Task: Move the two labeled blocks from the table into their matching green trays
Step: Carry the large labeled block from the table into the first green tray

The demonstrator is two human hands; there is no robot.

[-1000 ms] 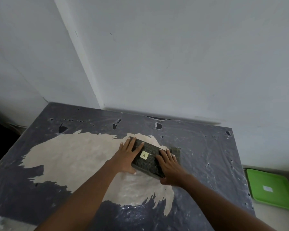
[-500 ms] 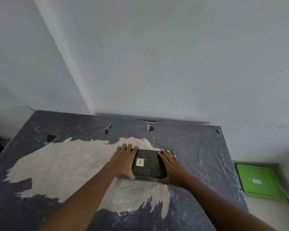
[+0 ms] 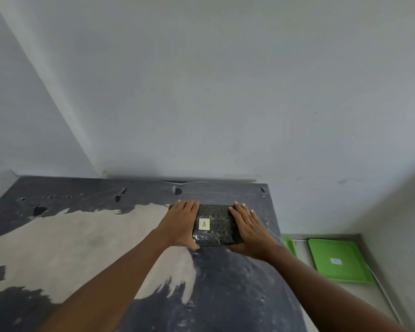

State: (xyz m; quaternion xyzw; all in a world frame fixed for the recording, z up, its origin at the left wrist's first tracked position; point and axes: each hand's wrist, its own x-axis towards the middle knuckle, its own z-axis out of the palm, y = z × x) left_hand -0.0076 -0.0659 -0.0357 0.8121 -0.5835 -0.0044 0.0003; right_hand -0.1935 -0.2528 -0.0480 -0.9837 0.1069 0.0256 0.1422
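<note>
A dark block (image 3: 217, 224) wrapped in clear film carries a pale yellow label with the letter A. It sits near the far right part of the table (image 3: 237, 295). My left hand (image 3: 181, 224) presses flat against its left side and my right hand (image 3: 248, 227) against its right side, thumbs at the near edge. On the floor to the right lies a green tray (image 3: 338, 259) with a small white label; the edge of a second green tray (image 3: 289, 245) shows beside the table. No other labeled block is in view.
The table top is dark with a large worn pale patch (image 3: 70, 243) and several small holes near the back. White walls close the back and left. The table's right edge drops to a pale floor strip holding the trays.
The block has turned and shifted toward the right side of the table between my hands. The view has swung right, so the green tray shows more fully.
</note>
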